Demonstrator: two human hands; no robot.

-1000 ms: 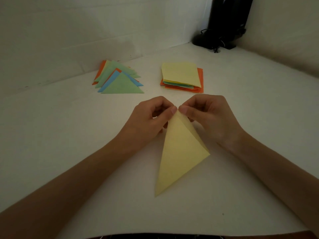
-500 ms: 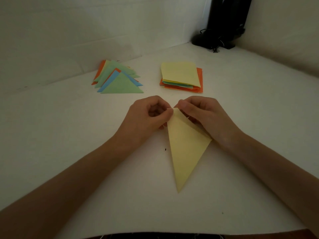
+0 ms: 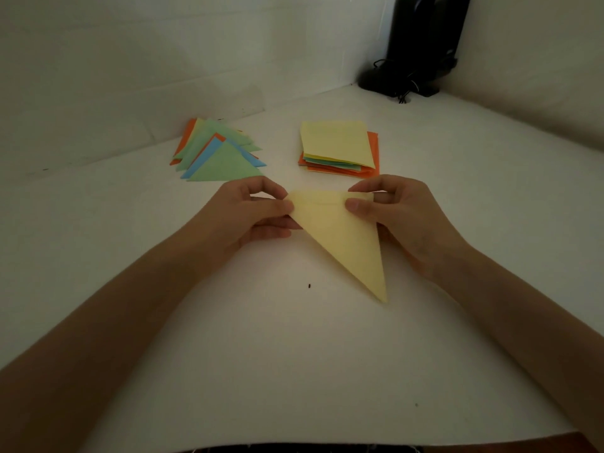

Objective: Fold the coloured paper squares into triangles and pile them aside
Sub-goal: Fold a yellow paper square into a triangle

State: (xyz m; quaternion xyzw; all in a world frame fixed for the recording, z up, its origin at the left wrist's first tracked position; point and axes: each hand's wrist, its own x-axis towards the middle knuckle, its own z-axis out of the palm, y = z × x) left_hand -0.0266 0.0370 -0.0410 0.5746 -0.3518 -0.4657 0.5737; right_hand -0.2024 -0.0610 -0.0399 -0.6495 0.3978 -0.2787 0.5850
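Your left hand [image 3: 258, 214] pinches the upper left corner of the yellow folded triangle [image 3: 343, 237] between thumb and fingers. Your right hand [image 3: 398, 220] pinches the upper right corner in the same way, so the long point is directed toward you, over the white table [image 3: 294, 354]. Behind your left hand lies the pile of folded triangles [image 3: 219, 152], with green on top and blue and orange under it, and to its right, near your right hand, lies the stack of unfolded squares [image 3: 336, 145] with a yellow sheet on top.
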